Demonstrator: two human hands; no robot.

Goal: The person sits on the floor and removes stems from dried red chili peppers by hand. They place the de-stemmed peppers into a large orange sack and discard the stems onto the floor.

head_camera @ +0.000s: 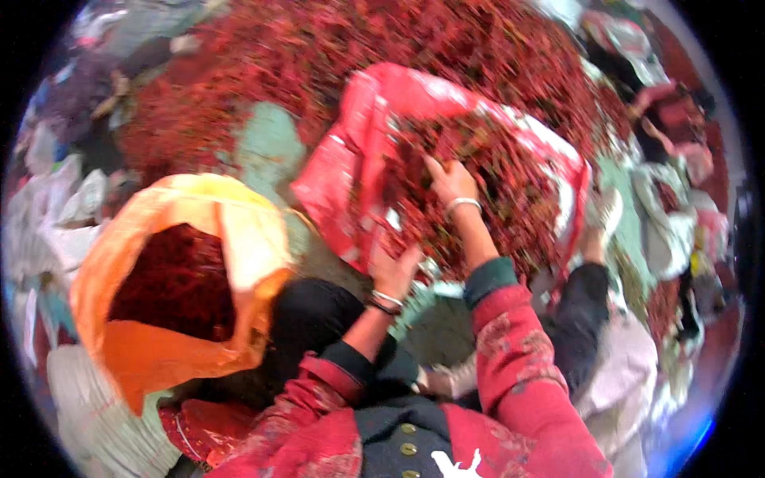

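A red plastic sheet or bag (pixel 412 89) lies spread before me, heaped with dried red chili peppers (pixel 508 161). My right hand (pixel 455 184) reaches into the middle of this heap, its fingertips among the peppers. At the heap's near left edge, my left hand (pixel 394 266) touches peppers beside a fold of the red plastic. Blur hides whether either hand grips any. To the left stands an orange woven sack (pixel 257 316) with its mouth wide, dark red peppers (pixel 176 287) visible inside.
A large pile of red chilies (pixel 382 36) spreads over the green ground sheet (pixel 269 137) beyond the plastic. Other people, one in a purple garment (pixel 83 101), sit along both sides. White sacks (pixel 663 239) stand at right, and a pale sack (pixel 107 412) lies at lower left.
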